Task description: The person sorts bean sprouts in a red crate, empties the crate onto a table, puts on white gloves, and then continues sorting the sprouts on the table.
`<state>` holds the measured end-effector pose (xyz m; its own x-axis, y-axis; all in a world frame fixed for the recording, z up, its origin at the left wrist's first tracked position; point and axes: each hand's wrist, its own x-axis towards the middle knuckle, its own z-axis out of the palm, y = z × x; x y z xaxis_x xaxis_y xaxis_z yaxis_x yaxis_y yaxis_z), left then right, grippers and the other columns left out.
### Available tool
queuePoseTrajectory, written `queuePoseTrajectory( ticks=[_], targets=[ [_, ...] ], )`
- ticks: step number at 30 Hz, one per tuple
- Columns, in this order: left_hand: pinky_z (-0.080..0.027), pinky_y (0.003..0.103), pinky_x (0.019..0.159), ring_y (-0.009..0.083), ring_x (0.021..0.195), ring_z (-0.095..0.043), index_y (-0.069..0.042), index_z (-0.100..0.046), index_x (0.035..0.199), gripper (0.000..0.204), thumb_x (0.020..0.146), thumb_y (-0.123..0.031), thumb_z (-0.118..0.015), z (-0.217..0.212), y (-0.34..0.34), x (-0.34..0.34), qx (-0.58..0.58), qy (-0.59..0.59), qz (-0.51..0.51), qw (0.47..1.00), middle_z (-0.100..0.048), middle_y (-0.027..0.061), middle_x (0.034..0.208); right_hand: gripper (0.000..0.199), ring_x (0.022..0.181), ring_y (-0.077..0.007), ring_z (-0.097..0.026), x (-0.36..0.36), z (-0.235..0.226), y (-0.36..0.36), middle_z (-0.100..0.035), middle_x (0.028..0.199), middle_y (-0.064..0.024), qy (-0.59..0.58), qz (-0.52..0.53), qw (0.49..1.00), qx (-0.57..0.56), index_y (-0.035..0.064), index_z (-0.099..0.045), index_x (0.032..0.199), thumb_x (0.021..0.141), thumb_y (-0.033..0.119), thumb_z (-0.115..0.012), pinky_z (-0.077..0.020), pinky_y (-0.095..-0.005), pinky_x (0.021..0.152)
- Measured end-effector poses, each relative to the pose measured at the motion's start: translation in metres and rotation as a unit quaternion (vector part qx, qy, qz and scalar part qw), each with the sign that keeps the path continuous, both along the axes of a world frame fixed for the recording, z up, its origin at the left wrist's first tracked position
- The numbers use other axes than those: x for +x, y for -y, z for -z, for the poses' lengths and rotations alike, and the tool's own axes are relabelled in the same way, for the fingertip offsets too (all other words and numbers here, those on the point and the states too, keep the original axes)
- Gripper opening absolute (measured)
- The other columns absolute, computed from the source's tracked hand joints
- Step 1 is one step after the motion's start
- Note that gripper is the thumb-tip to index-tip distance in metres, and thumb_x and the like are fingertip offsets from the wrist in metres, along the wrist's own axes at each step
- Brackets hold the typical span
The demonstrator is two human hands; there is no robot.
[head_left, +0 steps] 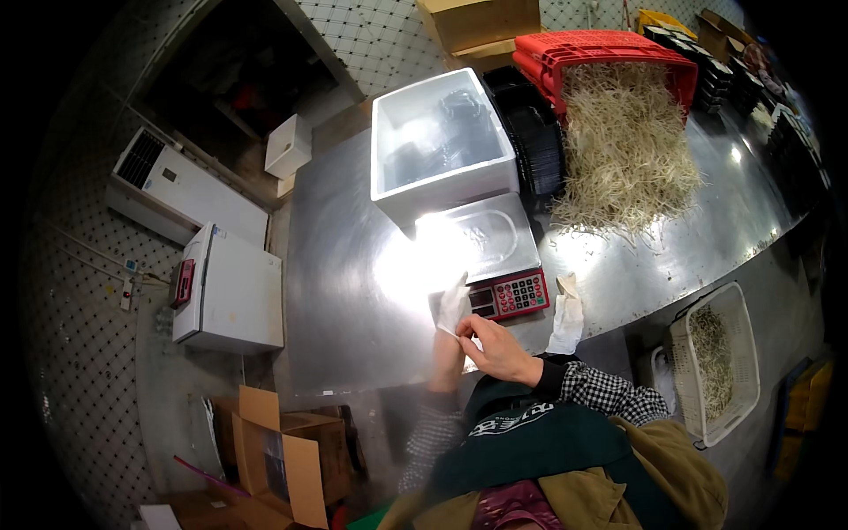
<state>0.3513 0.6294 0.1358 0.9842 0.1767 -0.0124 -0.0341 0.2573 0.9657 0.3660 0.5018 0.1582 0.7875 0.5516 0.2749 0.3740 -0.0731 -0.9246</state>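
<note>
Above the steel table (331,305), our right hand (500,352) pinches the white glove (457,299) on our left hand (453,312), seemingly to steady its cuff (449,332), though we cannot tell the left's grip.

Harsh glare, dark corners on my feed
I see light blown out white on the metal table (331,291) and scale tray (499,234); the doorway (234,102) sinks into shadow, and edges bend toward the black rim.
</note>
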Motion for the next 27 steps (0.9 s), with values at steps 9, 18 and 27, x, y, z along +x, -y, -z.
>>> queuePoseTrajectory(
  ticks=[9, 18, 27],
  targets=[
    [-0.050, 0.026, 0.081, 0.0152, 0.099, -0.062, 0.008, -0.055, 0.131, 0.039, 0.094, -0.004, -0.053, 0.005, -0.006, 0.020, 0.024, 0.006, -0.064, 0.998, -0.066, 0.0102, 0.119, 0.016, 0.080, -0.0318, -0.058, 0.005, -0.001, -0.005, -0.058, 0.085, -0.0140, 0.058, 0.020, 0.998, -0.008, 0.0018, -0.055, 0.094, 0.083, 0.009, -0.062, -0.0470, -0.0392, 0.071],
    [-0.047, 0.027, 0.068, 0.0148, 0.084, -0.063, -0.012, -0.063, 0.129, 0.041, 0.087, -0.011, -0.062, 0.049, -0.020, 0.041, 0.023, 0.072, -0.004, 0.997, -0.064, 0.0012, 0.124, 0.023, 0.087, -0.0310, -0.056, -0.019, -0.013, -0.008, -0.058, 0.090, -0.0108, 0.164, 0.060, 0.985, 0.016, 0.0038, -0.059, 0.100, 0.078, 0.004, -0.064, -0.0444, -0.0391, 0.076],
    [-0.034, 0.036, 0.111, 0.0254, 0.132, -0.046, 0.006, -0.038, 0.146, 0.050, 0.101, -0.015, -0.045, -0.026, -0.010, 0.015, -0.127, 0.045, 0.015, 0.991, -0.048, 0.0154, 0.144, 0.015, 0.084, -0.0347, -0.056, -0.013, -0.008, -0.012, -0.057, 0.085, -0.0138, 0.132, 0.009, 0.991, -0.005, 0.0045, -0.055, 0.090, 0.078, 0.010, -0.062, -0.0434, -0.0429, 0.074]
  ],
)
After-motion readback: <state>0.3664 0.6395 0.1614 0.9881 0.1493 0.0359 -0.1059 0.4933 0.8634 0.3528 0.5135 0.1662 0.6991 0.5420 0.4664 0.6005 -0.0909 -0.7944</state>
